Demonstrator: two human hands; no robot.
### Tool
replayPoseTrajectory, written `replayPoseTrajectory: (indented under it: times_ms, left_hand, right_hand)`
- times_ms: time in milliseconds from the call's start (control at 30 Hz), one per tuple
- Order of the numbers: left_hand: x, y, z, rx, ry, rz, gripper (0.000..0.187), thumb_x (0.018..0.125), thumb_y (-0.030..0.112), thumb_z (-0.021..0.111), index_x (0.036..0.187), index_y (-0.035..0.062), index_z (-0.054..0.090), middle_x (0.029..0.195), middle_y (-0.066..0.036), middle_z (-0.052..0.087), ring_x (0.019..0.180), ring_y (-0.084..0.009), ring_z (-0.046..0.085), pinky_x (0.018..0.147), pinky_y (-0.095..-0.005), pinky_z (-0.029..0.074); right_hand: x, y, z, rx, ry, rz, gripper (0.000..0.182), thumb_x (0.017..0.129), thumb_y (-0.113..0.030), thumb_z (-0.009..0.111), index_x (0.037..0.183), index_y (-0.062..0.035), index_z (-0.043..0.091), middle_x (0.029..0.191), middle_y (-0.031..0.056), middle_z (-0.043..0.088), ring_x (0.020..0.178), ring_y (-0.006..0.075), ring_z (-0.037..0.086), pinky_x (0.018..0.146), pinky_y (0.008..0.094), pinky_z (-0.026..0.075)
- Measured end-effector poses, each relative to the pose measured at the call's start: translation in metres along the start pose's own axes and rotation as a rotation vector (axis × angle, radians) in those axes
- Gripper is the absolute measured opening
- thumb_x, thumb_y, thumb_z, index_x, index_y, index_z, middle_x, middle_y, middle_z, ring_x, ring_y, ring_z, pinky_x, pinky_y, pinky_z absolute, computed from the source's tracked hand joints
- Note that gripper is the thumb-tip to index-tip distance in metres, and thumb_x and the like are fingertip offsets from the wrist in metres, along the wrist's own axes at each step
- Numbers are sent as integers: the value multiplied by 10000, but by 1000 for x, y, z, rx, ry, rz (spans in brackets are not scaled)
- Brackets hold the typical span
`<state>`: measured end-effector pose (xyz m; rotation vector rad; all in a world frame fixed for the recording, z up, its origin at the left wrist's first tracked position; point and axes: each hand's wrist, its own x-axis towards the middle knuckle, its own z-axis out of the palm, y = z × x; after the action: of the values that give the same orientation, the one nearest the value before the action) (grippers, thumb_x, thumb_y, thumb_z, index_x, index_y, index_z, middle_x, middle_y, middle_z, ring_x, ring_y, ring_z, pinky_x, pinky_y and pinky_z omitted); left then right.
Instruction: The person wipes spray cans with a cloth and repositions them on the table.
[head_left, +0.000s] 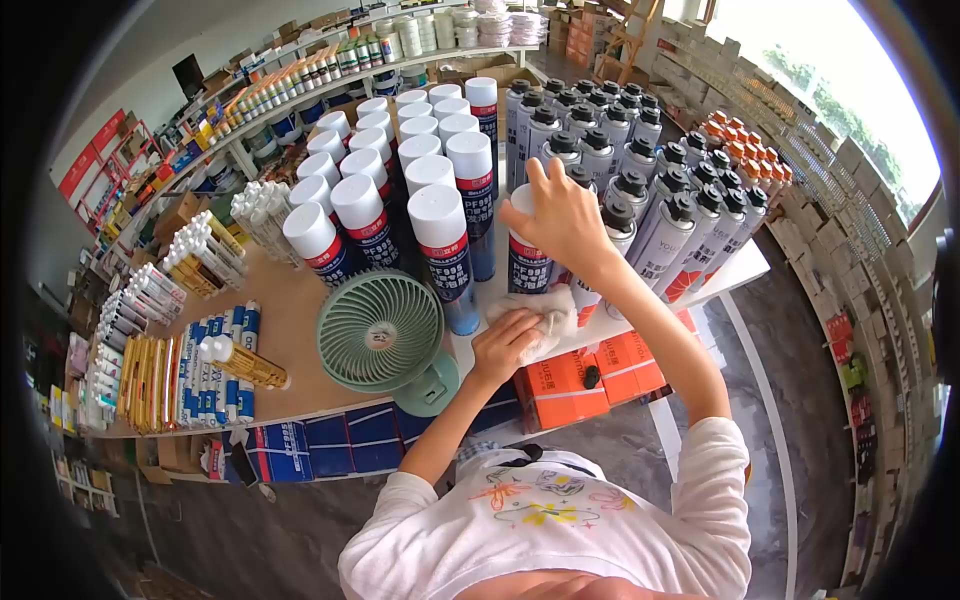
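My right hand (568,218) is closed over the white cap of a dark blue PF995 foam spray can (528,268), which stands upright near the table's front edge. Low against that can, my left hand (502,345) presses a crumpled white cloth (552,315). The can's base is hidden behind the cloth. To its left are rows of matching cans (447,262) with white caps and red bands. On its right stand grey-white cans (668,238) with black tops, closely packed.
A green fan (380,330) sits left of the cans. Sealant tubes (215,365) lie and stand along the table's left side. Orange boxes (565,390) and blue boxes (325,445) are under the front edge. Stocked shelves (290,95) line the back.
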<state>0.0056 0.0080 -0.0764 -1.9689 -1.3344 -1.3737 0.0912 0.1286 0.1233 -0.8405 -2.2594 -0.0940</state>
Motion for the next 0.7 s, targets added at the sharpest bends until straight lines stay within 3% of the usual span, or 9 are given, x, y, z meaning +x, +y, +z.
replayPoseTrajectory:
  times_ms: [100,167,267,333,700]
  left_hand:
    - [-9,-8,0,0,-85,73,133,733,109,724,863,133,711,1059,18,711,1040,-180,676,825,-298,575]
    - [3,-15,-5,53,-36,233,100,718,115,739,810,114,701,1046,5,729,1031,-201,687,799,-309,579]
    - [37,-15,-19,99,3,270,98,740,126,732,833,128,700,1078,10,719,1051,-191,677,811,-296,578]
    - [46,-14,-23,131,7,315,89,765,136,729,846,139,694,1086,10,717,1048,-193,675,820,-282,576]
    - [76,-8,-27,168,159,258,85,773,152,744,778,145,660,1040,5,731,1013,-214,692,803,-307,593]
  right_hand:
    - [1,-1,-4,-3,-39,14,589,850,-452,679,1153,33,536,988,249,576,695,418,670,560,479,548]
    - [2,-2,-4,-9,-61,14,588,851,-449,680,1154,34,536,988,250,576,697,418,671,557,479,547]
    - [4,0,-2,-13,-71,28,582,850,-440,683,1149,38,537,989,246,575,705,416,672,553,474,547]
    - [0,3,2,-10,36,-14,575,846,-432,686,1140,40,540,983,242,574,714,417,673,557,473,548]
    - [4,1,3,42,17,24,538,817,-395,699,1109,28,540,962,224,565,683,422,652,558,484,541]
